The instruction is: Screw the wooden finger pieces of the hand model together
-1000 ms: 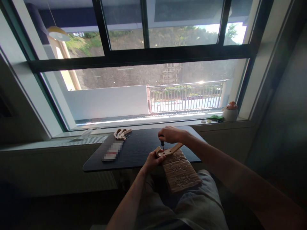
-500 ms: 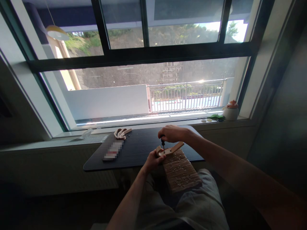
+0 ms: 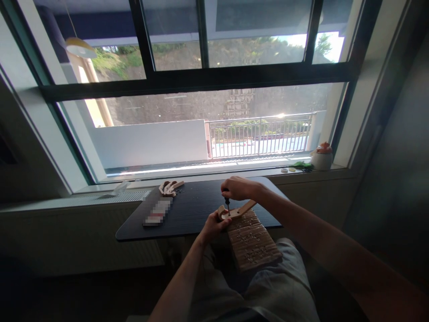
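My right hand [image 3: 236, 188] is closed around the dark handle of a screwdriver [image 3: 228, 203], which points down. Its tip meets a pale wooden hook [image 3: 239, 211] with a curled end and a long straight arm. Gripping the curled end from the left is my left hand [image 3: 214, 224], thumb near the screwdriver tip. Beneath the wooden hook lies a brown grooved wooden board [image 3: 254, 243], slanting from the table edge down onto my lap, with many small bits scattered on it. Whether a screw sits under the tip is too small to tell.
On the dark table [image 3: 197, 214], more wooden hooks [image 3: 170, 188] lie at the back left beside small dark screws. A blurred-out flat item [image 3: 158, 212] is in front of them. A white jar [image 3: 322, 157] with an orange top stands on the windowsill [image 3: 268, 172].
Fingers of my right hand have shifted slightly on the screwdriver handle. Otherwise the hands, wooden hook and board hold nearly the same places.
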The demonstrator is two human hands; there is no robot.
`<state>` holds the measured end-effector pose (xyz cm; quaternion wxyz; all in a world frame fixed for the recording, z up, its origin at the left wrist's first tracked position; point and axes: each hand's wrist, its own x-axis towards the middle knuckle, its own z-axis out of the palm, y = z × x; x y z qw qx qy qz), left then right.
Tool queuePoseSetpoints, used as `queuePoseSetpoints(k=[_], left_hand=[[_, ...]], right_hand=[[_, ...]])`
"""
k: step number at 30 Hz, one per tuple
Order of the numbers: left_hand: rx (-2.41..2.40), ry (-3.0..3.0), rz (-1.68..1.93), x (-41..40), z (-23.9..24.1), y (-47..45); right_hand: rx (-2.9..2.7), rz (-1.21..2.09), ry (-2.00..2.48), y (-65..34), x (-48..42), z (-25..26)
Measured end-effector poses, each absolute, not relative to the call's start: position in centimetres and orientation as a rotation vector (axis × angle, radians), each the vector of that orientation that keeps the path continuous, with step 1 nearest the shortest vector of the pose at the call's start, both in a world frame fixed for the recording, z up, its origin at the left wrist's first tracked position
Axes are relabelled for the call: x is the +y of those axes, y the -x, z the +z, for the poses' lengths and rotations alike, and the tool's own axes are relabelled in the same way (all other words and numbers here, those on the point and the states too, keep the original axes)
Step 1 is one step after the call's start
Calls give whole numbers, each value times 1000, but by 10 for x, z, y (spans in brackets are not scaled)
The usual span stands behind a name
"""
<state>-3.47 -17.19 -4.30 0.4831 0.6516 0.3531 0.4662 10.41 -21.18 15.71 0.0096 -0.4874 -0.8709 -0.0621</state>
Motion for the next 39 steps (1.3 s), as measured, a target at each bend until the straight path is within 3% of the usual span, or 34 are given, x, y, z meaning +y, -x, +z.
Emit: queuePoseSetpoints(k=[39], left_hand=[[841, -1682, 1085, -165, -52, 36]], right_hand=[[-2774, -158, 1410, -115, -208, 155]])
